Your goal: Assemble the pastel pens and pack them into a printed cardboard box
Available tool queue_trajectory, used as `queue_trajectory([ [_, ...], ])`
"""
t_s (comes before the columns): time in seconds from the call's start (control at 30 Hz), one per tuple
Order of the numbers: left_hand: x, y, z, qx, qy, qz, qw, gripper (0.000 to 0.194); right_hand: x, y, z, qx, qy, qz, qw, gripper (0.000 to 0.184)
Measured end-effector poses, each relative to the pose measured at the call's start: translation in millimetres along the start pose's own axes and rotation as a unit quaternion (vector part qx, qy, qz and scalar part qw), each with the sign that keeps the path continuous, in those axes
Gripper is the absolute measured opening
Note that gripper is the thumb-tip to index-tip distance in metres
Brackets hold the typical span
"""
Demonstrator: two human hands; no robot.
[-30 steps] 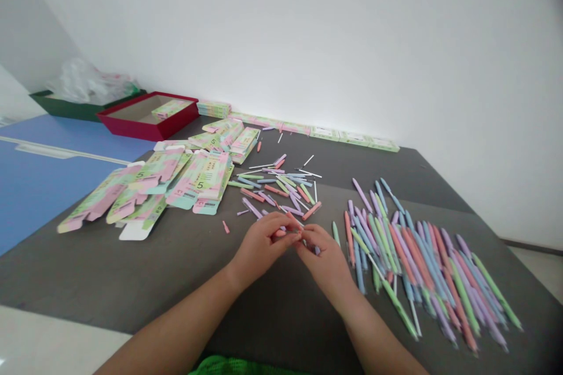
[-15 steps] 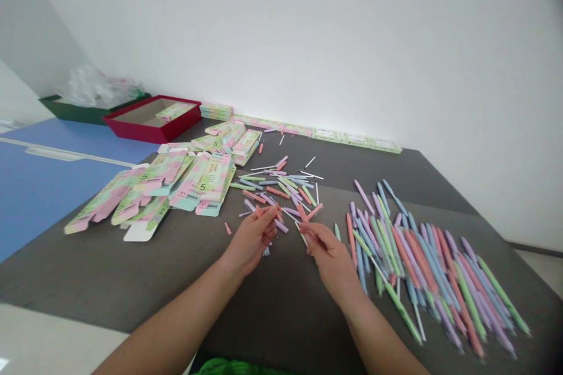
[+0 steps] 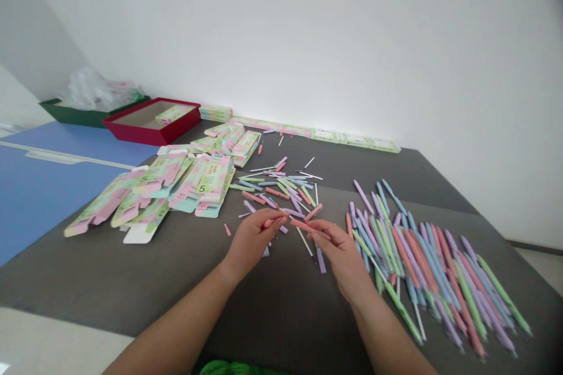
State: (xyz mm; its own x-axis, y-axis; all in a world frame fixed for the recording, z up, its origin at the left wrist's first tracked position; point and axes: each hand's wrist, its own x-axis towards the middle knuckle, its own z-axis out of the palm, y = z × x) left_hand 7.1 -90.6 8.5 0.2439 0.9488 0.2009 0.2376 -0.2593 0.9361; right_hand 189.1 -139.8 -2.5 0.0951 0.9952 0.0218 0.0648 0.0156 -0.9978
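Observation:
My left hand [image 3: 254,241] pinches a short pink pen piece [image 3: 275,220] between thumb and fingers. My right hand [image 3: 338,252] grips a longer pink pen barrel [image 3: 310,228], and the two pieces nearly meet between my hands. Just beyond them lies a loose heap of pastel pen parts and white refills [image 3: 277,187]. A white refill [image 3: 305,242] and a lilac barrel [image 3: 321,260] lie next to my right hand. To its right spreads a large pile of assembled pastel pens [image 3: 431,269]. Flattened pink-and-green cardboard boxes [image 3: 200,184] lie left of the heap.
A red box [image 3: 152,122] holding a printed carton and a green tray [image 3: 70,114] with a plastic bag stand at the far left. Printed cartons [image 3: 299,130] line the wall. The dark grey table [image 3: 176,287] adjoins a blue surface [image 3: 44,199].
My hands have drawn apart from their close position at the middle of the table. Each now holds a pink piece, and the right hand has a long barrel across its fingers.

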Motion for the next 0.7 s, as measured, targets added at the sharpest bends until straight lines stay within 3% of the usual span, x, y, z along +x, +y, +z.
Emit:
queue_trajectory([
  [0.3, 2.0, -2.8, -3.6, 0.118, -0.093, 0.122, 0.981, 0.027, 2.3, -1.8, -2.1, -0.113, 0.008, -0.031, 0.993, 0.022],
  [0.47, 6.5, 0.8, -11.7, 0.197, -0.143, 0.146, 0.959, 0.031, 5.3, -4.1, -2.4, -0.135, -0.011, -0.069, 0.988, 0.02],
  [0.57, 12.8, 6.7, -21.4, 0.246, -0.179, 0.142, 0.942, 0.035, 8.1, -1.2, -3.2, -0.101, -0.031, -0.049, 0.993, 0.018],
  [0.7, 28.1, 21.2, -34.6, 0.255, -0.26, 0.142, 0.921, 0.035, 8.9, 3.5, -1.9, 0.024, -0.067, 0.018, 0.997, 0.018],
])
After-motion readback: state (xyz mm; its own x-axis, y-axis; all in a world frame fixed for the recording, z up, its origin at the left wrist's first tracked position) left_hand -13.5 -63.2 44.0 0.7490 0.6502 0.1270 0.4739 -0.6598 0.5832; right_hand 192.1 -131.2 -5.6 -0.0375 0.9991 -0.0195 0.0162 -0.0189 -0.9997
